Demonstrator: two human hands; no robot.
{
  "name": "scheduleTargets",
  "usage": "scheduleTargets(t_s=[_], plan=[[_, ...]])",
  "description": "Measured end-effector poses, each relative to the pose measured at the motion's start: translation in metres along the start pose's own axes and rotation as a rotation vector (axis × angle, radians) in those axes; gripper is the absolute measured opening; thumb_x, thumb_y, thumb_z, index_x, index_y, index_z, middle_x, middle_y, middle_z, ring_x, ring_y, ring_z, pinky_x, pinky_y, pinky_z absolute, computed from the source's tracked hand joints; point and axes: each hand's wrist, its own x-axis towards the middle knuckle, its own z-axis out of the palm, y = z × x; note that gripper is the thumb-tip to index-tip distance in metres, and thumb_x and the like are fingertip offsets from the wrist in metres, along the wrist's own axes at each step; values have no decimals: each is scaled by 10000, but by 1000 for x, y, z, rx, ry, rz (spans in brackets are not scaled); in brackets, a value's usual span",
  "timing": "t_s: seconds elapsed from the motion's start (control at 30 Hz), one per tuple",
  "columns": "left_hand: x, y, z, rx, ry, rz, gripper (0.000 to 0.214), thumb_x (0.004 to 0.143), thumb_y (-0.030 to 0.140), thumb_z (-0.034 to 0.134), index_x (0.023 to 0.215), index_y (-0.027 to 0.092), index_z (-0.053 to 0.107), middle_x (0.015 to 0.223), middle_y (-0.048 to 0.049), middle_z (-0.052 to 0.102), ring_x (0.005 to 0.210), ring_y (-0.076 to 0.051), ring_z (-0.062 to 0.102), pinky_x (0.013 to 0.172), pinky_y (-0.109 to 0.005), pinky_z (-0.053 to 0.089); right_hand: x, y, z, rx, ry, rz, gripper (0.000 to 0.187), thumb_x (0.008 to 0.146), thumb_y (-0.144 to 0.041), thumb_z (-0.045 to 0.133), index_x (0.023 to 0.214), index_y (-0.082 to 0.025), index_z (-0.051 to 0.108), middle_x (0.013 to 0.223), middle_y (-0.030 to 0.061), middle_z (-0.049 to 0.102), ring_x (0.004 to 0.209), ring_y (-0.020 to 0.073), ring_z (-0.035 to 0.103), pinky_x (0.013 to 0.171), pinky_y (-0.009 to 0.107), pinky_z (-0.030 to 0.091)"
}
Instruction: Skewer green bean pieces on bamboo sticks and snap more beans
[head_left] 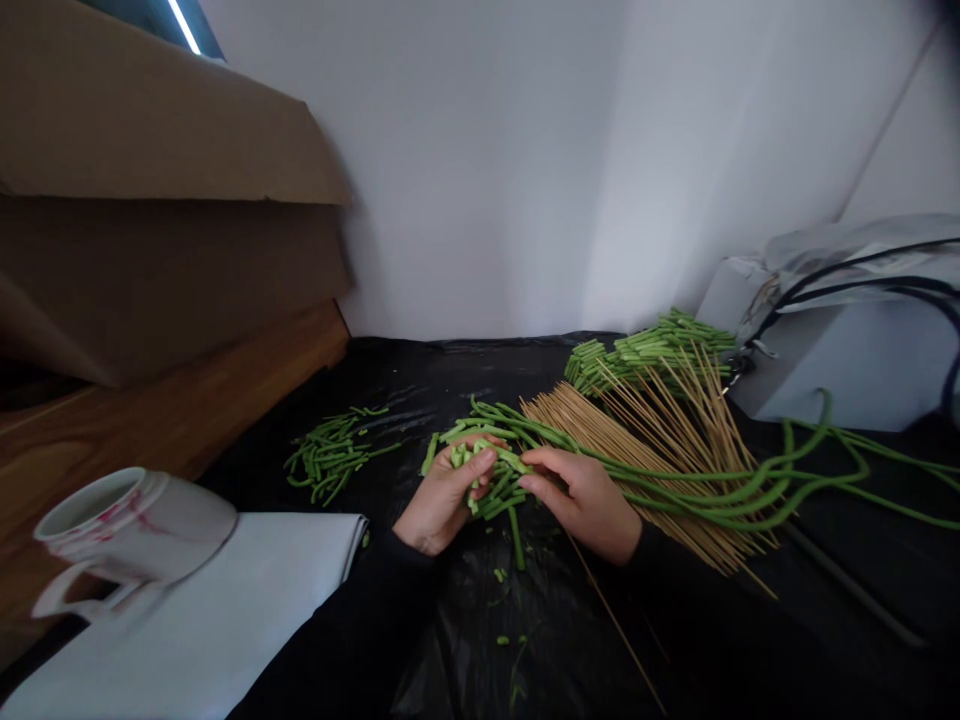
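Note:
My left hand [448,500] is closed around a small bundle of cut green bean pieces [480,462], thumb on top. Close by on its right, my right hand [589,503] pinches the end of a bean piece from that bundle between thumb and fingertips. More cut pieces [504,498] lie beneath and between the hands. Long uncut beans [694,492] stretch rightward behind my right hand, over a fan of thin bamboo skewers [600,428]. One separate skewer [616,622] slants toward me below my right hand.
Black plastic sheeting [450,610] covers the work surface. A pile of short beans [330,455] lies left; neatly stacked bean pieces [652,350] lie back right. A mug [169,525] stands on white folded material [247,610]. A cardboard box [172,270] and grey box [840,360] flank the area.

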Motion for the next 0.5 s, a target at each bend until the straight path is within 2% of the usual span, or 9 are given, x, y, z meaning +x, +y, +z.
scheduleTargets(t_s=[0.17,0.33,0.4,0.5], plan=[[1,0,2,26,67,97,278,721,340,765,753,142,572,836,-27,659,506,-33,364,444,-164,248,-2,3,0,-261,35,-106,200,951,-251,456,1019,-197,635,923,56,687,857,196,627,766,319,458],[-1,-2,7,232,194,135,310,667,370,792,796,156,608,789,-31,692,501,-65,442,458,-185,307,-4,-2,-2,-535,127,-186,267,970,-255,402,948,-175,657,836,80,660,787,211,591,715,335,419],[-2,-1,9,302,161,117,308,666,375,789,816,154,636,766,-36,696,513,-83,470,468,-197,327,-4,-2,-3,-579,150,-207,283,973,-253,389,934,-170,656,834,87,659,780,214,588,712,342,412],[-4,0,9,349,28,26,307,688,393,768,835,147,657,735,-44,694,508,-89,470,466,-201,323,-3,-1,-5,-597,203,-193,273,973,-248,382,935,-174,642,846,90,661,775,212,594,713,340,413]])
